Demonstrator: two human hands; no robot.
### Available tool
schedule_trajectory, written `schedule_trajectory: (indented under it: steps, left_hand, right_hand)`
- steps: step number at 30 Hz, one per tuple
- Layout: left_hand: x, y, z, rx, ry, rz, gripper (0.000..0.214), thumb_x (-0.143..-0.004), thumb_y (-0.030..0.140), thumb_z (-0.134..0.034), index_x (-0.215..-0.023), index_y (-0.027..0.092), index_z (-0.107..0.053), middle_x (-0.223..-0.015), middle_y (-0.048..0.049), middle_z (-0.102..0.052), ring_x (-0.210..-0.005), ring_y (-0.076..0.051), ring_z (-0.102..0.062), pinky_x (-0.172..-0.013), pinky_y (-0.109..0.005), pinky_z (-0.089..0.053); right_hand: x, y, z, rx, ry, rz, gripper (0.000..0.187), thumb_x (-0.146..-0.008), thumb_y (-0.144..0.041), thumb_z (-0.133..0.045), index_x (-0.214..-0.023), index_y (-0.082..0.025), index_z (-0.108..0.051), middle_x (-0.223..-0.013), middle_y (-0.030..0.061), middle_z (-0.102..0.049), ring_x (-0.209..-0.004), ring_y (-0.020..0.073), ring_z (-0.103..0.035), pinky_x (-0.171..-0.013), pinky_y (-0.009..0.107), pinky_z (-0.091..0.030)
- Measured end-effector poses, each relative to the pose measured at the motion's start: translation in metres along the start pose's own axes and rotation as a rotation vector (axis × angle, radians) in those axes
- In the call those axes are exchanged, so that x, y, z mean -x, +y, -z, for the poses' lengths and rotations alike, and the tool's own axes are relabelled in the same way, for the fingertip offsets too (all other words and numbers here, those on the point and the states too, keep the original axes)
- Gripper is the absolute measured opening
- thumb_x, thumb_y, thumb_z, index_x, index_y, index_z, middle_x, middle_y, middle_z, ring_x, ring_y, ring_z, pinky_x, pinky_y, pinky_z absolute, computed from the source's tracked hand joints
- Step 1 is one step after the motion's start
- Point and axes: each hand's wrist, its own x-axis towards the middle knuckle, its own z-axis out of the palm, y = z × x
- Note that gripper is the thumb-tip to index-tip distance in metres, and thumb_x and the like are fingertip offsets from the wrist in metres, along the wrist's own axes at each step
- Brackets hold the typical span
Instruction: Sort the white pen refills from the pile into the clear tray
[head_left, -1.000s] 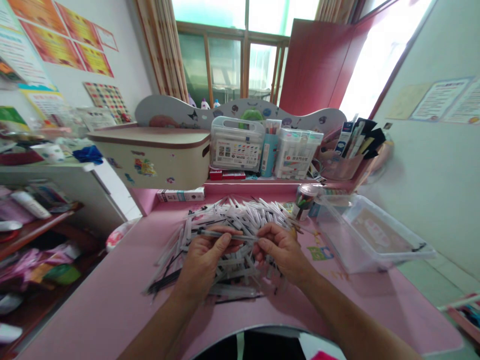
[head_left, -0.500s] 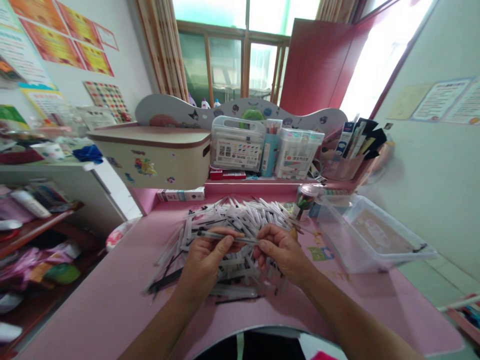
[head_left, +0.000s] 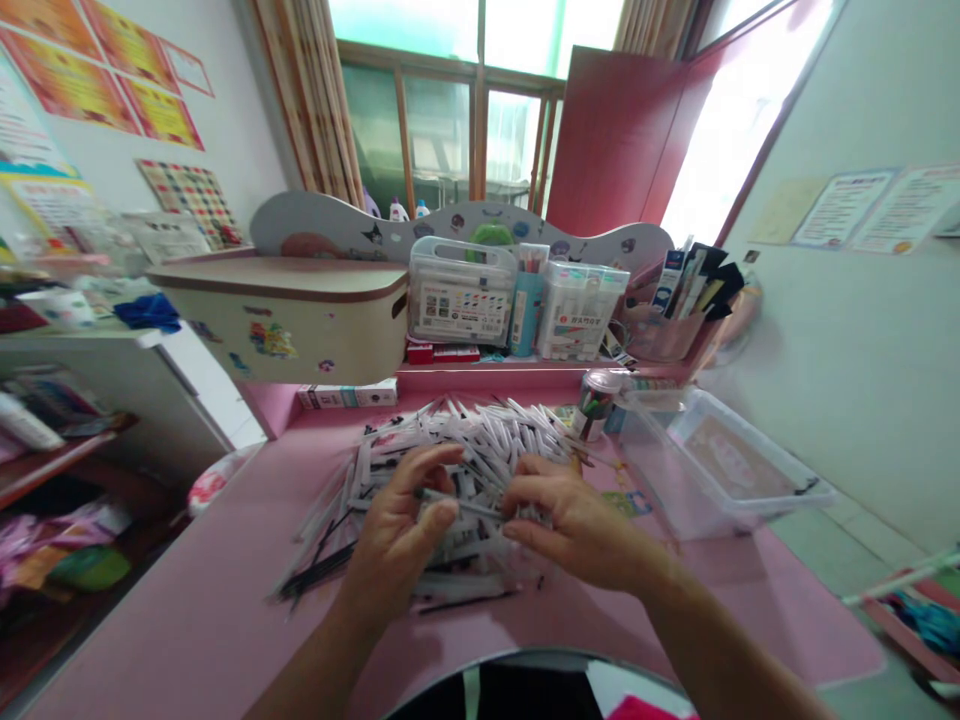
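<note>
A loose heap of white and clear pen parts (head_left: 480, 430), with several black sticks (head_left: 319, 575) at its left, lies on the pink desk (head_left: 187, 580). My left hand (head_left: 405, 525) hovers over the front of the heap, its thumb and fingers curved apart. Between my hands a slim translucent pen (head_left: 472, 508) spans the gap, its dark end near my left thumb. The fingers of my right hand (head_left: 566, 515) close around the pen's other end; that end is partly hidden and blurred. More white parts show beneath the right fingers.
A clear plastic bin (head_left: 750, 470) stands at the right, beside a lidded jar of pens (head_left: 596, 405). Along the raised shelf are a lidded cream box (head_left: 300, 330), marker cases (head_left: 465, 300) and a pink pen holder (head_left: 664, 330).
My left fingers have opened and come off the pen they pinched before. Both hands have lowered slightly toward the heap, and the view has shifted a little to the right.
</note>
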Motion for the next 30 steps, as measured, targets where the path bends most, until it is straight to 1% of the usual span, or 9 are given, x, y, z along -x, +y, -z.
schedule_trajectory:
  steps: [4, 6, 8, 10, 13, 17, 22, 26, 30]
  left_hand:
    - [0.002, -0.005, -0.002, 0.211, 0.101, 0.027, 0.035, -0.094, 0.046, -0.051, -0.120, 0.027, -0.065, -0.111, -0.0058, -0.064, -0.087, -0.018, -0.054, -0.080, -0.029, -0.045]
    - [0.002, -0.005, -0.003, 0.258, 0.133, 0.056, 0.032, -0.094, 0.043, -0.052, -0.118, 0.026, -0.066, -0.109, -0.0051, -0.064, -0.084, -0.016, -0.054, -0.079, -0.027, -0.045]
    - [0.003, -0.004, -0.004, 0.273, 0.149, 0.084, 0.029, -0.093, 0.041, -0.055, -0.115, 0.025, -0.066, -0.107, -0.0046, -0.065, -0.083, -0.015, -0.054, -0.078, -0.026, -0.045]
    - [0.003, -0.001, -0.005, 0.276, 0.153, 0.108, 0.029, -0.092, 0.041, -0.058, -0.114, 0.024, -0.067, -0.104, -0.0043, -0.066, -0.081, -0.015, -0.055, -0.077, -0.025, -0.045]
    - [0.003, 0.003, -0.006, 0.272, 0.155, 0.129, 0.029, -0.089, 0.040, -0.062, -0.112, 0.024, -0.067, -0.099, -0.0038, -0.067, -0.079, -0.014, -0.055, -0.075, -0.024, -0.046]
    - [0.002, 0.005, -0.008, 0.257, 0.161, 0.131, 0.027, -0.088, 0.039, -0.064, -0.110, 0.024, -0.068, -0.095, -0.0033, -0.068, -0.079, -0.014, -0.057, -0.073, -0.023, -0.047]
    - [0.000, 0.005, -0.009, 0.231, 0.145, 0.131, 0.027, -0.088, 0.039, -0.064, -0.109, 0.023, -0.068, -0.092, -0.0033, -0.069, -0.080, -0.014, -0.059, -0.073, -0.024, -0.048]
    - [0.000, 0.005, -0.008, 0.219, 0.127, 0.131, 0.027, -0.088, 0.039, -0.064, -0.108, 0.022, -0.068, -0.089, -0.0036, -0.069, -0.080, -0.015, -0.059, -0.073, -0.025, -0.048]
    - [0.001, 0.004, -0.007, 0.213, 0.114, 0.147, 0.027, -0.088, 0.040, -0.064, -0.107, 0.022, -0.069, -0.089, -0.0035, -0.070, -0.079, -0.015, -0.059, -0.073, -0.025, -0.048]
  right_hand:
    - [0.031, -0.014, 0.054, 0.192, 0.140, -0.028, 0.009, -0.090, -0.019, -0.058, -0.083, -0.020, -0.064, -0.083, 0.0011, -0.058, -0.074, 0.0122, -0.054, -0.067, 0.025, -0.042]
    - [0.047, -0.014, 0.088, 0.280, 0.276, -0.042, 0.009, -0.091, -0.026, -0.059, -0.087, -0.020, -0.065, -0.087, 0.0030, -0.061, -0.075, 0.0130, -0.055, -0.066, 0.026, -0.043]
    - [0.058, -0.008, 0.124, 0.376, 0.395, -0.151, 0.011, -0.089, -0.031, -0.061, -0.091, -0.021, -0.067, -0.083, 0.0033, -0.063, -0.070, 0.0129, -0.056, -0.062, 0.026, -0.043]
    - [0.063, 0.007, 0.155, 0.487, 0.397, -0.376, 0.010, -0.087, -0.029, -0.062, -0.087, -0.020, -0.067, -0.069, 0.0009, -0.061, -0.058, 0.0107, -0.053, -0.054, 0.025, -0.040]
    - [0.061, 0.040, 0.185, 0.511, 0.208, -0.674, 0.006, -0.087, -0.022, -0.058, -0.085, -0.017, -0.061, -0.063, 0.0001, -0.058, -0.050, 0.0091, -0.052, -0.047, 0.023, -0.037]
    - [0.055, 0.092, 0.187, 0.383, -0.011, -0.918, 0.017, -0.083, -0.005, -0.051, -0.095, -0.018, -0.050, -0.051, -0.0076, -0.049, -0.038, 0.0073, -0.045, -0.041, 0.019, -0.033]
    - [0.047, 0.129, 0.158, 0.280, -0.351, -0.970, 0.024, -0.072, 0.004, -0.051, -0.083, -0.016, -0.057, -0.044, -0.0077, -0.048, -0.037, 0.0081, -0.046, -0.043, 0.018, -0.035]
    - [0.042, 0.135, 0.141, 0.302, -0.392, -0.943, 0.018, -0.070, 0.003, -0.055, -0.067, -0.014, -0.056, -0.046, -0.0055, -0.049, -0.039, 0.0084, -0.048, -0.044, 0.019, -0.034]
    - [0.042, 0.139, 0.134, 0.347, -0.358, -0.883, 0.019, -0.064, 0.004, -0.064, -0.063, -0.014, -0.056, -0.050, -0.0050, -0.053, -0.046, 0.0089, -0.050, -0.046, 0.018, -0.036]
